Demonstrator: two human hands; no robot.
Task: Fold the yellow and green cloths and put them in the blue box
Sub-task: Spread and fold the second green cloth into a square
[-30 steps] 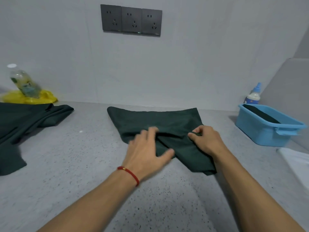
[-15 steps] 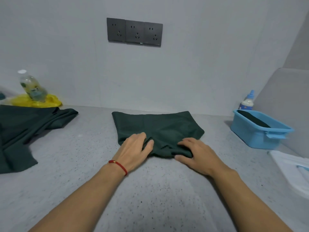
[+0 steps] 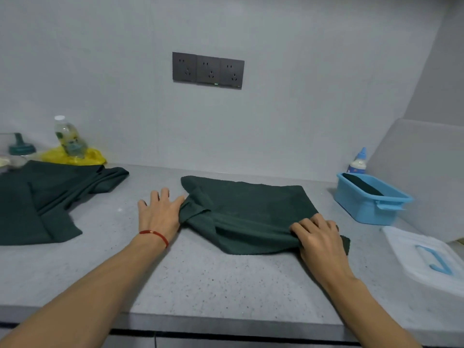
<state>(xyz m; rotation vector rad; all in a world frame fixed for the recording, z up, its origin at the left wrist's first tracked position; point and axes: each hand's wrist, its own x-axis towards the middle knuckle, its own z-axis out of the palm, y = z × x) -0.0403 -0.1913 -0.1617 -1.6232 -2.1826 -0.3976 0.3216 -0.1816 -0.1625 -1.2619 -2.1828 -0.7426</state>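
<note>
A person stood at a grey speckled counter (image 3: 200,277), both bare forearms reaching forward. A dark green cloth (image 3: 251,212) lay partly folded on the counter in front of them. Half a second earlier both hands had rested close together on its near edge; now they had moved apart to its two ends. The left hand (image 3: 159,213), a red string at the wrist, lay flat on the counter with fingers spread, its thumb side touching the cloth's bunched left corner. The right hand (image 3: 317,236) had its fingers curled over the cloth's near right corner, gripping a fold of it. The cloth itself was stretched wider than before.

To the right, well apart from the cloth, sat the blue box (image 3: 371,204) with something dark already lying inside. A small white bottle with a blue cap (image 3: 357,163) stood behind it. At far left more dark green fabric (image 3: 45,197) lay loose, and behind it a yellow cloth (image 3: 72,158) sat crumpled against the wall with a clear plastic bottle (image 3: 69,136) on it
</note>
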